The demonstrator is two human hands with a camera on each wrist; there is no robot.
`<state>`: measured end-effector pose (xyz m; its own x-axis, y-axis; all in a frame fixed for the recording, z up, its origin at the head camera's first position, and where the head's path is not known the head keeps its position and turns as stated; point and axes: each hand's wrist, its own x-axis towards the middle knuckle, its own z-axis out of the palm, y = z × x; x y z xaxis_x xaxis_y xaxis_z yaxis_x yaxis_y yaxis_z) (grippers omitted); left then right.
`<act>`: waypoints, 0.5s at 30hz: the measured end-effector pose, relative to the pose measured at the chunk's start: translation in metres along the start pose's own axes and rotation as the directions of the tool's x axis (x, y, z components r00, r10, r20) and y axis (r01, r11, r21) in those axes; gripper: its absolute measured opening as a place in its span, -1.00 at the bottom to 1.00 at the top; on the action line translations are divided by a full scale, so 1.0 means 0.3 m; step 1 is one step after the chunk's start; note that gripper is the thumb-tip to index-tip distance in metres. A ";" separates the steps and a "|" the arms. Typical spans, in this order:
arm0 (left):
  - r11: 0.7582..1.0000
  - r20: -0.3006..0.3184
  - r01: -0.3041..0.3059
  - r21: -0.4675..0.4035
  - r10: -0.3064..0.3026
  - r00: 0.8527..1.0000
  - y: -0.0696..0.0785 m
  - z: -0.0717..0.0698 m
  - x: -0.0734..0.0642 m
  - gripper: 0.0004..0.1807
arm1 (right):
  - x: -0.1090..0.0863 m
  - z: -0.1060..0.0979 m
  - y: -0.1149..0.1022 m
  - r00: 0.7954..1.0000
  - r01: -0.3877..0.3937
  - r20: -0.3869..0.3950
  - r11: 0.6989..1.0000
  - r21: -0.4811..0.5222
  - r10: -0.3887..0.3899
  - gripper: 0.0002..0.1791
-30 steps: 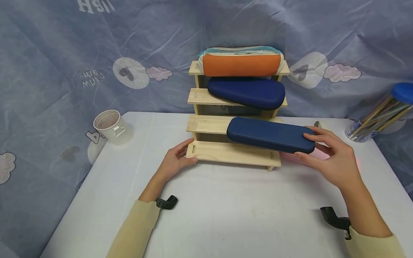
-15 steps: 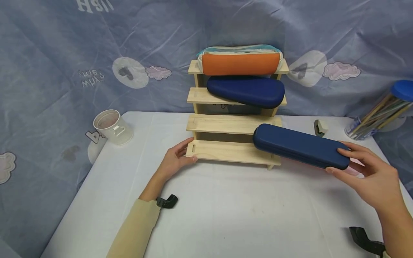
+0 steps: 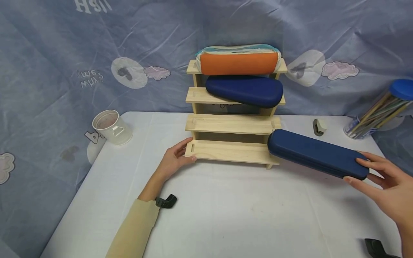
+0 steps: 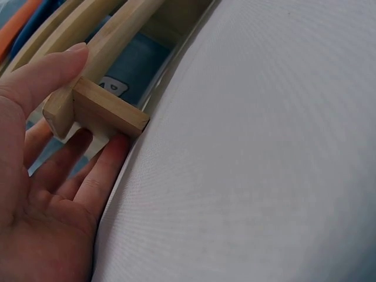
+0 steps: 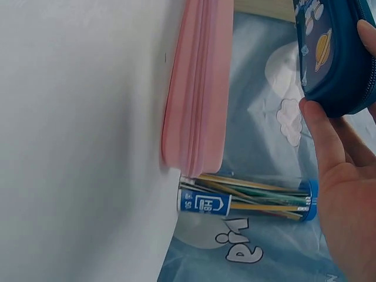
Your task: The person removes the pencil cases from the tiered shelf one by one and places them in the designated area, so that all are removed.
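My right hand [image 3: 387, 182] pinches the right end of a dark blue zipped pencil case [image 3: 317, 154], thumb below and fingers above. The case is off the table, its far end beside the lower right of a wooden four-tier rack [image 3: 232, 150]. In the right wrist view, planet pictures show on its underside, and a pink pencil case [image 5: 200, 88] lies on the table; the blue case hides the pink one from the head view. My left hand [image 3: 175, 157] grips the left end of the rack's lowest shelf, thumb in front, fingers behind and under it.
An orange and white pencil case [image 3: 238, 63] lies on the top tier. Below it is a navy case [image 3: 245, 90]. A cream bucket [image 3: 113, 127] stands at left. Far right are a pencil tub [image 3: 379, 111] with a blue lid and a small green-and-white object [image 3: 318, 127].
My right hand has carried the blue pencil case right and toward me, away from the third tier, baring the two lower shelves. My left hand has stayed on the rack.
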<state>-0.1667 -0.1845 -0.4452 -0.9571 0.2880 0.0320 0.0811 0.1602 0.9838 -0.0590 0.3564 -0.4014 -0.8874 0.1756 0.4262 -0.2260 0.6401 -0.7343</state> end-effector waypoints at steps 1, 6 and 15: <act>1.000 0.000 -0.001 -0.001 0.001 1.000 -0.001 0.000 0.000 -0.18 | -0.002 -0.005 0.005 1.000 0.005 -0.002 1.000 0.005 -0.005 -0.26; 1.000 0.009 -0.008 -0.002 0.008 1.000 -0.007 0.001 0.004 -0.18 | -0.013 -0.023 0.026 1.000 0.021 -0.002 0.999 0.026 -0.021 -0.26; 1.000 -0.001 0.008 -0.011 -0.008 1.000 -0.005 -0.002 0.000 -0.19 | -0.022 -0.027 0.032 1.000 -0.013 0.000 1.000 0.024 0.013 -0.25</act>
<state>-0.1668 -0.1854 -0.4464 -0.9581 0.2855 0.0238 0.0698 0.1519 0.9859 -0.0519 0.3674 -0.4069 -0.8903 0.1834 0.4167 -0.2243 0.6198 -0.7520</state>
